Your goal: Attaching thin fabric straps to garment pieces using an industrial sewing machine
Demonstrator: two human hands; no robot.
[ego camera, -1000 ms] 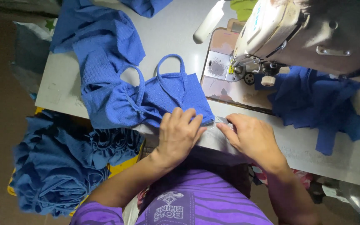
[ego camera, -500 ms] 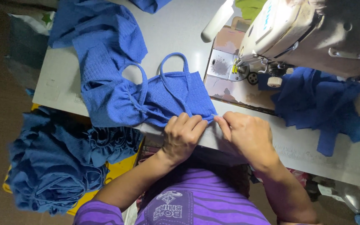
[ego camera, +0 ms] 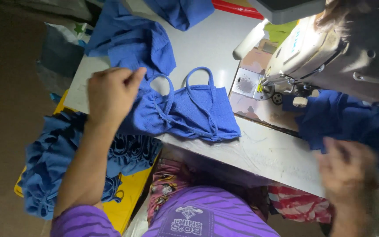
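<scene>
A blue strap top [ego camera: 198,112] lies flat on the white sewing table [ego camera: 259,151], straps pointing away from me. My left hand [ego camera: 110,94] is raised over its left end, fingers curled. The thumb tip sits at the edge of a pile of blue ribbed fabric [ego camera: 137,44]; whether it grips the cloth is unclear. My right hand [ego camera: 347,171] is blurred at the table's near right edge, just below a heap of blue cloth [ego camera: 343,118]. Nothing shows in it.
A white sewing machine [ego camera: 330,48] stands at the back right, its needle plate [ego camera: 248,83] beside the top. Left of the table, several blue garments [ego camera: 49,166] are heaped on a yellow crate [ego camera: 130,193]. More blue cloth [ego camera: 180,11] lies at the far edge.
Both hands have left the top's near hem. My left hand rose and moved left toward the fabric pile. My right hand swung right toward the cloth under the machine.
</scene>
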